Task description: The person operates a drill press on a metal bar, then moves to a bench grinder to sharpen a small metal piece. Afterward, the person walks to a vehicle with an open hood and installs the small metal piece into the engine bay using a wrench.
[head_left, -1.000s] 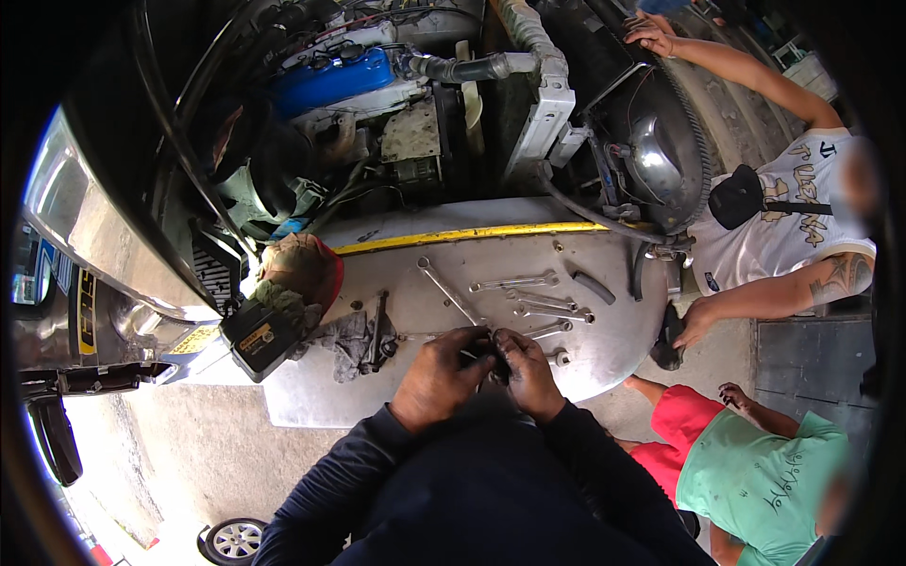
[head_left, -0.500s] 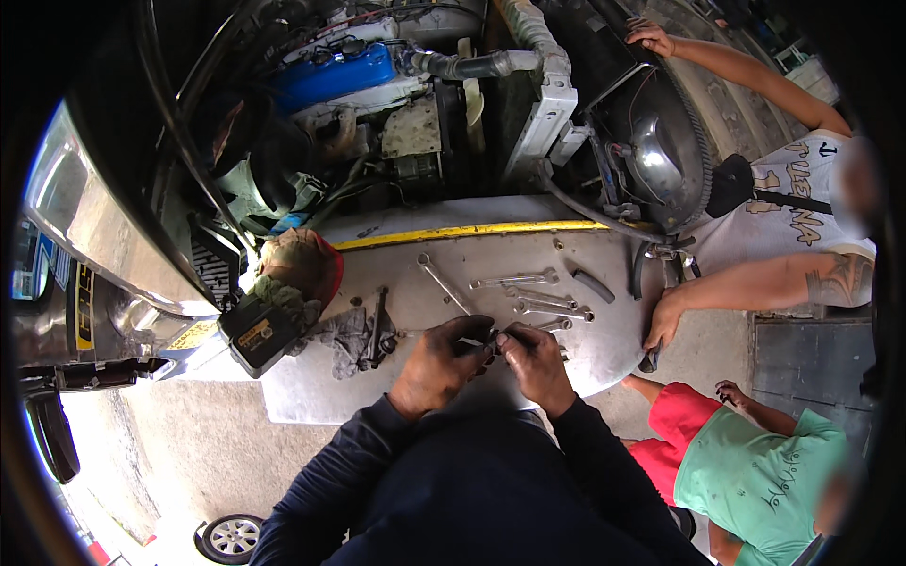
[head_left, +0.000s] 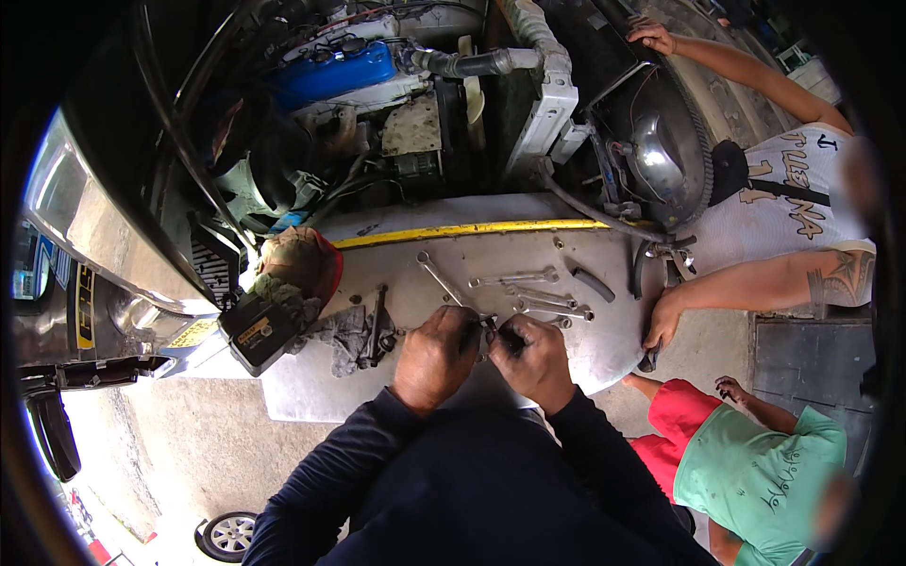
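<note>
My left hand (head_left: 434, 360) and my right hand (head_left: 536, 360) meet over the near part of a pale metal fender (head_left: 302, 391). Both have blackened fingers, curled in a pinch. Between the fingertips is a small dark metal piece (head_left: 489, 324), mostly covered, its kind too small to make out. Just beyond my left fingers lies a combination wrench (head_left: 442, 277). Several more wrenches lie to the right of it, among them a long one (head_left: 514, 277) and a shorter one (head_left: 552, 309). Left of my left hand, a dark ratchet-like tool (head_left: 378, 319) rests by a grey rag (head_left: 347, 338).
Beyond the fender's yellow edge strip (head_left: 472, 229) is an engine bay with a blue-covered engine (head_left: 335, 75). A black case (head_left: 257, 338) and a cap (head_left: 300, 266) sit at left. A short black hose (head_left: 593, 285) lies at right, near a co-worker's hand (head_left: 665, 321). Another person (head_left: 755, 462) is lower right.
My hands have shifted a little; the fingers of both are curled in more, and the small dark piece shows more upright between them. The tools on the fender have not moved.
</note>
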`<state>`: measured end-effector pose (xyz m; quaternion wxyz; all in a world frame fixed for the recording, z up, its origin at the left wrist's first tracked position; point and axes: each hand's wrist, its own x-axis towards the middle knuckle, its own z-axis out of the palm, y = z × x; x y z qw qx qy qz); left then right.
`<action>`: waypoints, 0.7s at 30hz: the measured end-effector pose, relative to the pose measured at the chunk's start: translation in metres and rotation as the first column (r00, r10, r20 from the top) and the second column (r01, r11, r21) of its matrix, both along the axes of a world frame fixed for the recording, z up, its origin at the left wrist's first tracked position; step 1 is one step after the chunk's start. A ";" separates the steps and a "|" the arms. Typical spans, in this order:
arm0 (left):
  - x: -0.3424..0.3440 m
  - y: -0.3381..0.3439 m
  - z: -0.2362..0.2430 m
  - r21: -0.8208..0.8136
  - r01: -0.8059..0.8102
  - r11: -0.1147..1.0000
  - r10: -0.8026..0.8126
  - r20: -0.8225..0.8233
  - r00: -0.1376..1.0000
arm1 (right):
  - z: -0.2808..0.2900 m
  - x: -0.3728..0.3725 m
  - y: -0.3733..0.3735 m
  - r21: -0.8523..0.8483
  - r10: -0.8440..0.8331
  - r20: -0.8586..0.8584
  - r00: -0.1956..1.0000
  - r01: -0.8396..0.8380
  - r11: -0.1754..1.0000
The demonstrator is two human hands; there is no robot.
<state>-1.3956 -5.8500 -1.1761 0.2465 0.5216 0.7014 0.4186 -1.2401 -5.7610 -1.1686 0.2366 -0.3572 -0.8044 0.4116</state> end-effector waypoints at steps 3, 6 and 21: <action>0.004 -0.001 -0.004 -0.087 -0.045 0.995 0.050 0.059 0.997 | -0.002 0.001 0.003 0.178 0.022 0.028 0.999 -0.027 0.984; 0.000 0.000 -0.007 -0.127 -0.042 0.991 0.028 -0.111 0.993 | -0.005 0.006 0.007 0.056 0.019 0.158 0.987 -0.028 0.998; -0.033 -0.003 -0.002 -0.156 0.060 0.986 0.128 0.936 0.328 | -0.054 0.049 0.026 0.427 -0.262 0.500 0.825 0.028 0.904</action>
